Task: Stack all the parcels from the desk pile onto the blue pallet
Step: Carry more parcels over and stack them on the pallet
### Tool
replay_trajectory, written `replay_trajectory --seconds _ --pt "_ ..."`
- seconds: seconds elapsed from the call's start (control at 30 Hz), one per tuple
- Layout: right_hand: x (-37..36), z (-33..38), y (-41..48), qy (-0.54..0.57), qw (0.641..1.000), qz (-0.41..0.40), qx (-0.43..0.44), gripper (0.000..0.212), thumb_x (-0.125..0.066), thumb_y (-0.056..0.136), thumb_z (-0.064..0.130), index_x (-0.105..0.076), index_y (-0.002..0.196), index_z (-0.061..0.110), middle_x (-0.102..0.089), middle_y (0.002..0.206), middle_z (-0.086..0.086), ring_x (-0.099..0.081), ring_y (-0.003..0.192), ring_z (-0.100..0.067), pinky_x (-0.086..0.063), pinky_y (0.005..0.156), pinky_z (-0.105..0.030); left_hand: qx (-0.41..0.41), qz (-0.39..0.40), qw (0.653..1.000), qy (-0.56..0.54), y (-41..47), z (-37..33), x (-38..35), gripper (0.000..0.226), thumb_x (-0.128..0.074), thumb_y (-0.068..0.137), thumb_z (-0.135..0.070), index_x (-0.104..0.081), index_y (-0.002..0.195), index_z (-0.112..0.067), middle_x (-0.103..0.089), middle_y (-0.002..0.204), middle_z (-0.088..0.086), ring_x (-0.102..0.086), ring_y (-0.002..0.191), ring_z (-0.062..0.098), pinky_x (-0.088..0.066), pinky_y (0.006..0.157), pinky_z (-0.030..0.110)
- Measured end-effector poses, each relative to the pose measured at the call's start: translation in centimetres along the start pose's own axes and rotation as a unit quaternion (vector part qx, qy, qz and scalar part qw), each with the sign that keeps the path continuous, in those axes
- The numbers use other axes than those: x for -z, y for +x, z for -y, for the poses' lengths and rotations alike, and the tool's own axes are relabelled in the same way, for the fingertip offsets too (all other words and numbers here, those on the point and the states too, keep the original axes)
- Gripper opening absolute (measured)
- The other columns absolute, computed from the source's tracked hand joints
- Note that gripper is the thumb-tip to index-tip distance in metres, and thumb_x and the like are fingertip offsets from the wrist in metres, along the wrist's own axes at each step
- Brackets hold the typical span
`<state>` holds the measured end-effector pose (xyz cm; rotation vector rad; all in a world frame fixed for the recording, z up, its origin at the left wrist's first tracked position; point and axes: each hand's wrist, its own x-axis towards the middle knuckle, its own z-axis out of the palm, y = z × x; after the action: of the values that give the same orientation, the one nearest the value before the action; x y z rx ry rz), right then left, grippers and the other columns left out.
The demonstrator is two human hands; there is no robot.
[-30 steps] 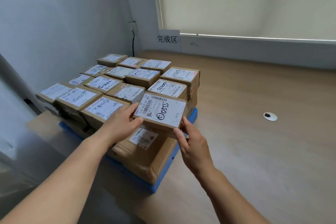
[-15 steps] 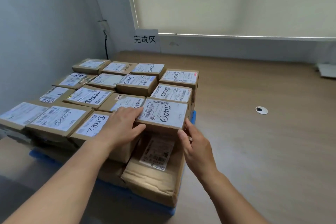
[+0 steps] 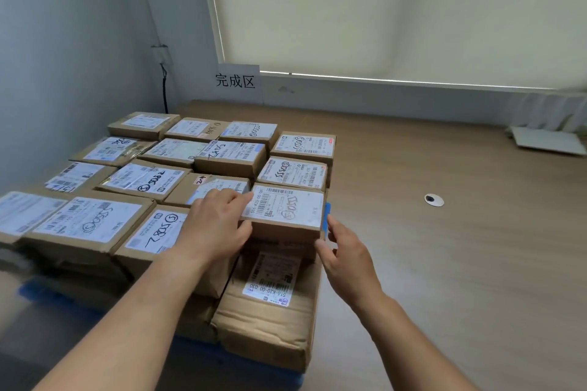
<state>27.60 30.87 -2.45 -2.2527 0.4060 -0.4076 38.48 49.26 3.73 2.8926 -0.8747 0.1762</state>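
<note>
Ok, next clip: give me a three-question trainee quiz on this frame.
1. True or false: the parcel between the left hand and the right hand lies label-down.
2. Which hand's fingers lie over the neighbouring parcel? A left, B right.
3. Counting that first parcel, how many top-layer parcels line the right edge of the blue pallet?
Key: 1 false; 2 A; 3 three.
</note>
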Motion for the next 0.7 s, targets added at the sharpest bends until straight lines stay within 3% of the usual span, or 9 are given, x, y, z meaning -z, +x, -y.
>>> replay_trajectory --seconds 0.1,0.2,0.37,0.53,0.7 --pt "1.5 -0.2 -0.7 -0.044 0.999 -0.03 0.002 0.051 -0.052 0.094 0.028 -0.039 0.143 0.018 -0.05 0.135 -0.001 -0.046 0.122 -0.014 -0.041 0.099 -0.03 0.001 -0.122 0.987 -0.107 -0.6 -1.2 -0.2 0.055 -0.04 0.084 -0.039 -0.052 0.132 -0.015 -0.058 0.124 0.006 -0.049 0.115 0.027 -0.038 0.096 0.042" --pt "3.5 -0.4 -1.5 -0.105 0.991 -0.075 0.022 0.046 -0.053 0.094 0.025 -0.045 0.138 0.016 -0.051 0.133 -0.002 -0.046 0.122 -0.015 -0.037 0.097 -0.025 -0.012 -0.199 0.961 -0.193 -1.6 -4.2 -0.9 0.05 -0.042 0.086 -0.039 -0.06 0.123 -0.012 -0.063 0.118 0.006 -0.056 0.11 0.025 -0.041 0.093 0.038" --pt "6.5 -2.0 -3.1 -0.201 0.971 -0.126 0.03 0.043 -0.053 0.092 0.026 -0.053 0.133 0.012 -0.052 0.135 -0.006 -0.046 0.127 -0.022 -0.042 0.097 -0.034 -0.062 -0.19 0.944 -0.261 -3.2 -10.0 -3.1 0.045 -0.039 0.087 -0.039 -0.064 0.115 -0.014 -0.067 0.109 0.003 -0.061 0.102 0.021 -0.047 0.087 0.035" --pt "9.1 -4.0 -5.6 -0.269 0.946 -0.175 0.039 0.04 -0.06 0.074 0.027 -0.068 0.109 0.007 -0.067 0.109 -0.014 -0.066 0.096 -0.032 -0.055 0.066 -0.039 -0.096 -0.173 0.948 -0.25 -4.9 -14.7 -4.1 0.041 -0.042 0.087 -0.038 -0.067 0.11 -0.014 -0.068 0.103 0.002 -0.064 0.095 0.021 -0.049 0.079 0.034" --pt "11.6 -6.7 -8.9 -0.308 0.932 -0.188 0.03 0.041 -0.062 0.069 0.031 -0.069 0.103 0.009 -0.068 0.103 -0.013 -0.068 0.088 -0.031 -0.055 0.059 -0.036 -0.083 -0.108 0.964 -0.228 -7.6 -18.5 -6.4 0.041 -0.05 0.085 -0.038 -0.067 0.113 -0.014 -0.067 0.108 0.003 -0.064 0.1 0.023 -0.05 0.081 0.039"
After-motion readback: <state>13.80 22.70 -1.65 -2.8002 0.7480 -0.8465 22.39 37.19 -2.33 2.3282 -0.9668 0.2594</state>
